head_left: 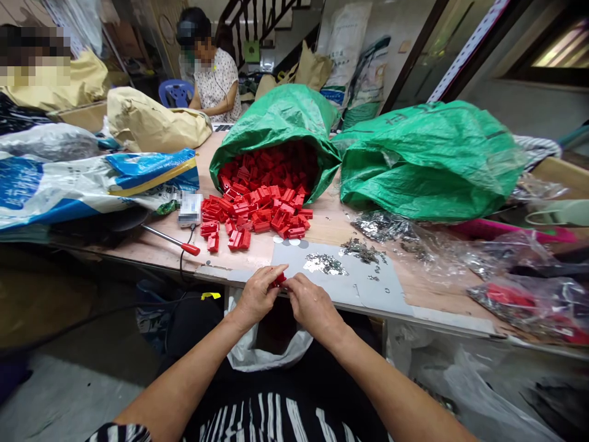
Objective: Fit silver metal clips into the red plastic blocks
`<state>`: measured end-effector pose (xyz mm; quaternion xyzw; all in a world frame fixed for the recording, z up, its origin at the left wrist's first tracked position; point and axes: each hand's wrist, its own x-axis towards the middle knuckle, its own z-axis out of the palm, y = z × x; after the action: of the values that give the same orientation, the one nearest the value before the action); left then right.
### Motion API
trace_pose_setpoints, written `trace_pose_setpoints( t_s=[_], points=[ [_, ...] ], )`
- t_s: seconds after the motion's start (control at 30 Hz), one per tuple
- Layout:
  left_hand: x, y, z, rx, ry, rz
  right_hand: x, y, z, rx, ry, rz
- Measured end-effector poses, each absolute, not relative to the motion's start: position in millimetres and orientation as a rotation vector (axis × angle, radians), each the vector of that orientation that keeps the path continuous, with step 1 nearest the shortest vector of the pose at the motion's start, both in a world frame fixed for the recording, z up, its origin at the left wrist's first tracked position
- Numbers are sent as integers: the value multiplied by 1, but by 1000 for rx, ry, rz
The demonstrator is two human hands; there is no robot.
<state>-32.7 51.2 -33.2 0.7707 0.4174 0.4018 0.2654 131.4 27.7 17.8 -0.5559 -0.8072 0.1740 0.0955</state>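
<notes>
My left hand and my right hand meet at the near table edge, fingers pinched together around one small red plastic part. Only a sliver of it shows between the fingers. Just beyond them a heap of small shiny metal pieces lies on a grey sheet. Farther back a pile of the same red plastic parts spills from an open green sack. A white plastic bag hangs open under the table edge below my hands.
A second, closed green sack lies at the right. Clear bags of metal and red parts sit at the far right. A red-handled tool and blue-white sacks lie left. Another person sits at the far end.
</notes>
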Motion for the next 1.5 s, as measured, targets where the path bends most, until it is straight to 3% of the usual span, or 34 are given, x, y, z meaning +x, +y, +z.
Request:
trace_pose_setpoints(
  t_s=[0.33, 0.6, 0.77, 0.93, 1.2, 1.4, 1.5],
  points=[
    [-33, 48, -26, 1994, 1156, 1063, 127, 24, 11, -1684, -2352, 436],
    [-37, 10, 0, 1845, 1271, 1238, 161, 4, 9, -1230, -2077, 760],
    [-28, -13, 17, 1071, 1040, 1296, 176, -15, 24, -1198, -1803, 1030],
    [-21, -27, 33, 377, 738, 1085, 165, -30, 36, -1100, -1735, 1223],
    [-17, -34, 34, 166, 683, 974, 154, -28, 40, -1123, -1783, 1117],
    [-2, -44, 31, 24, 771, 1018, 151, -30, 28, -1222, -2050, 627],
    [3, -47, 26, -1, 788, 1011, 150, -32, 17, -1236, -2046, 566]
  ],
)
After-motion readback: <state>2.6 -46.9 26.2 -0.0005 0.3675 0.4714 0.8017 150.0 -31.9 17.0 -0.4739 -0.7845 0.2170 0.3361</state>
